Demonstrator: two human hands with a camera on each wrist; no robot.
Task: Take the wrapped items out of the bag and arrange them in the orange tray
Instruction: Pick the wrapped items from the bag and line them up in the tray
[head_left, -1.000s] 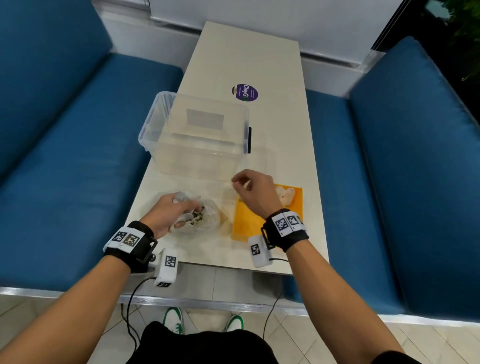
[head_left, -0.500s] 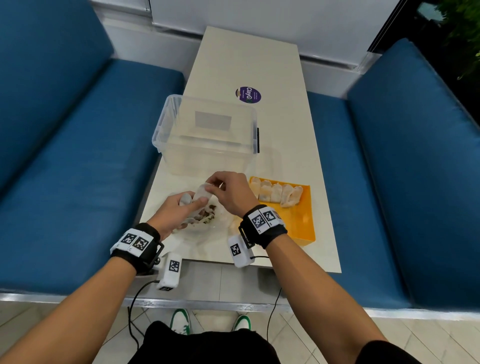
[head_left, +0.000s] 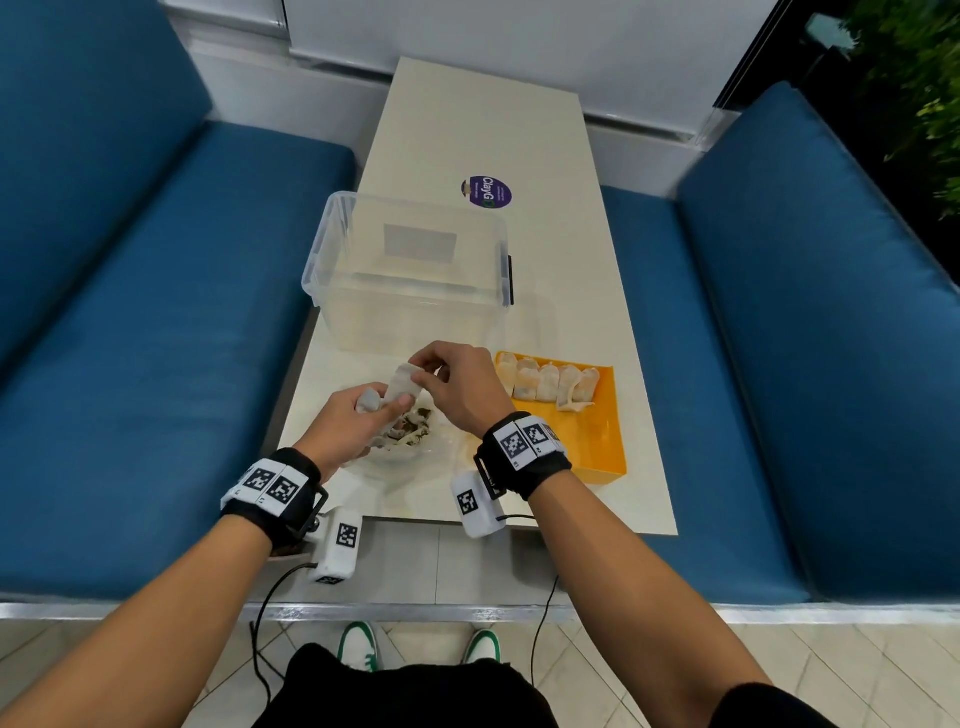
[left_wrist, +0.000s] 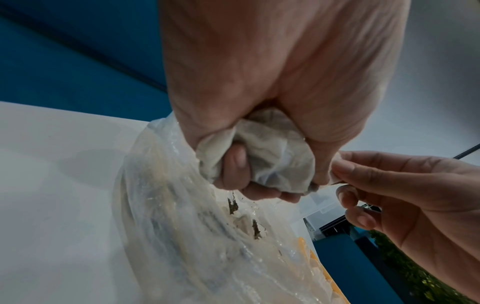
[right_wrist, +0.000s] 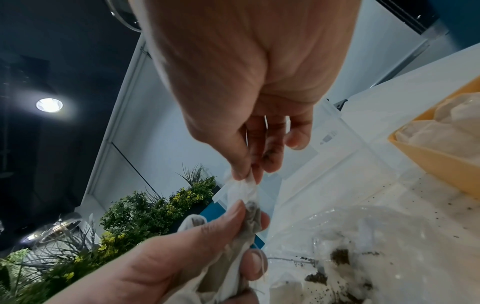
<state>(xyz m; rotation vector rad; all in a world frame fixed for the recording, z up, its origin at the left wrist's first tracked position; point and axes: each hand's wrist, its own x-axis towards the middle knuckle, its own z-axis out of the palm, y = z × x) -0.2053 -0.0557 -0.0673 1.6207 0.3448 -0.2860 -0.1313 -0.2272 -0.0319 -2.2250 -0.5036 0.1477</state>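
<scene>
Head view: left hand (head_left: 347, 422) clutches crumpled wrapped items (head_left: 400, 391); right hand (head_left: 457, 384) pinches one papery corner.

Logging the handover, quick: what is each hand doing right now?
Left hand: closed around a bunch of wrapped items over the bag.
Right hand: pinching the top of one wrapped item.

Crumpled white wrapped item (head_left: 400, 387) above clear bag (head_left: 415, 447); five in orange tray (head_left: 597, 447).

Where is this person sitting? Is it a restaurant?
Probably a cafe or restaurant booth, though I can't be sure. Blue padded benches face each other across a narrow table, the table bears a round sticker, and leafy plants stand nearby.
</scene>
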